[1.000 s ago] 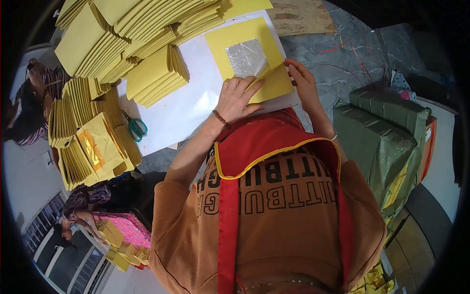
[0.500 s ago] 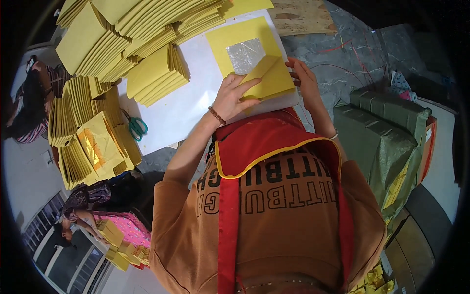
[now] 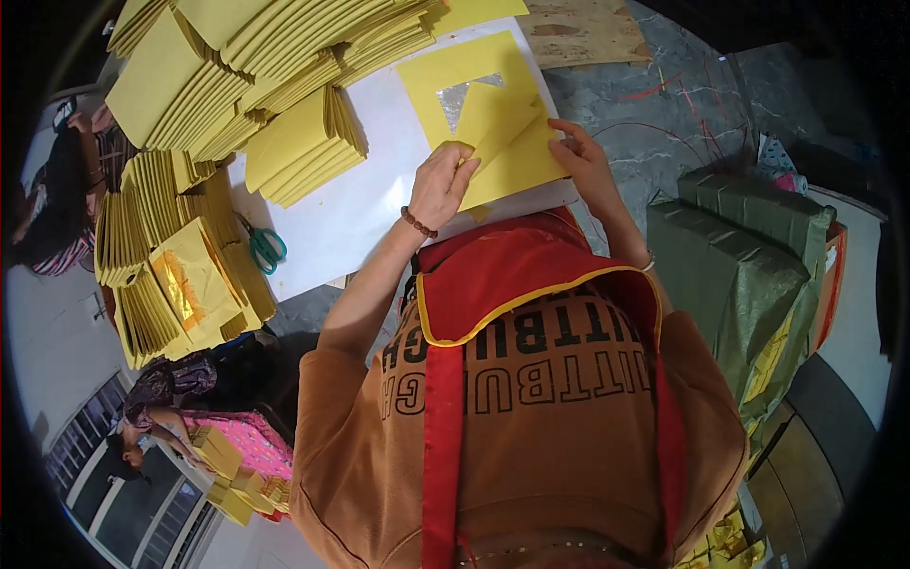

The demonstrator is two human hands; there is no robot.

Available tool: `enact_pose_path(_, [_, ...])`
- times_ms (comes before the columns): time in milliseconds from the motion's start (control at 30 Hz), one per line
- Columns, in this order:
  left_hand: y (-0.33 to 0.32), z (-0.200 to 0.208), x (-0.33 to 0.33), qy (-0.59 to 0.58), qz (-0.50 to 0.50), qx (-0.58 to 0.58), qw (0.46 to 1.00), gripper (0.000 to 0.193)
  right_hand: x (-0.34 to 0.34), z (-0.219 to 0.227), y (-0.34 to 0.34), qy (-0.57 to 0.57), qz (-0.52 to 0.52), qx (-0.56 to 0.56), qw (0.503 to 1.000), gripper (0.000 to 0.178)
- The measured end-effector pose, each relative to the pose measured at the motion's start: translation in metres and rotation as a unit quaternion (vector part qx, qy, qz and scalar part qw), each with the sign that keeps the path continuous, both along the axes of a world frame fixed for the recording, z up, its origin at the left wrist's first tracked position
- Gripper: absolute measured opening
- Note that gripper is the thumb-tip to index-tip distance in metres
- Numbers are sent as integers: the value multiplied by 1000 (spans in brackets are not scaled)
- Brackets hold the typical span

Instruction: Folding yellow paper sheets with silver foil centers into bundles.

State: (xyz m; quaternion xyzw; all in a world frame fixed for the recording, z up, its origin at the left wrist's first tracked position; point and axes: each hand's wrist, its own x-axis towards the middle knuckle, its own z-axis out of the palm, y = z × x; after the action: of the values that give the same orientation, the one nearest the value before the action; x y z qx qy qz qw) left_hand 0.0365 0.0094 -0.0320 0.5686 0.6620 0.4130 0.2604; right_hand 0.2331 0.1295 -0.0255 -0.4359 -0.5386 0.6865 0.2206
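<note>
My left hand (image 3: pixel 442 185) pinches the near-left corner of a thin yellow paper sheet (image 3: pixel 507 123). That corner is lifted and the sheet curls diagonally over a silver foil patch (image 3: pixel 453 104) on the yellow paper beneath. Only part of the foil shows. My right hand (image 3: pixel 588 166) is at the right edge of the yellow paper, fingers bent but apart, fingertips touching the edge. The papers lie on a white board (image 3: pixel 379 204) at its near-right corner.
Folded yellow paper stacks (image 3: pixel 303 147) cover the board's left and far side. Teal-handled scissors (image 3: pixel 265 248) lie at the left. Green wrapped bundles (image 3: pixel 730 256) stand at my right. Another person (image 3: pixel 152 427) handles yellow stacks at lower left.
My left hand has drawn together into a pinch on the sheet's corner, and the lifted sheet now covers more of the foil. My right hand has shifted slightly left along the paper's edge.
</note>
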Motion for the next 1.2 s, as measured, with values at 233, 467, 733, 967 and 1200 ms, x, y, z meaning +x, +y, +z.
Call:
enact_pose_path(233, [-2, 1, 5, 3, 49, 7, 999, 9, -3, 7, 0, -45, 51, 20, 998, 36])
enact_pose_path(467, [2, -3, 1, 124, -54, 106, 985, 32, -9, 0, 0, 42, -2, -26, 999, 36])
enact_pose_path(733, [0, 7, 3, 157, -112, 82, 978, 46, -18, 13, 3, 25, -9, -85, 996, 36])
enact_pose_path(967, [1, 6, -2, 113, -127, 49, 984, 50, -14, -9, 7, 22, -40, -34, 998, 49])
enact_pose_path(1200, [1, -5, -6, 78, -108, 105, 986, 16, -12, 4, 4, 19, -26, -100, 994, 54])
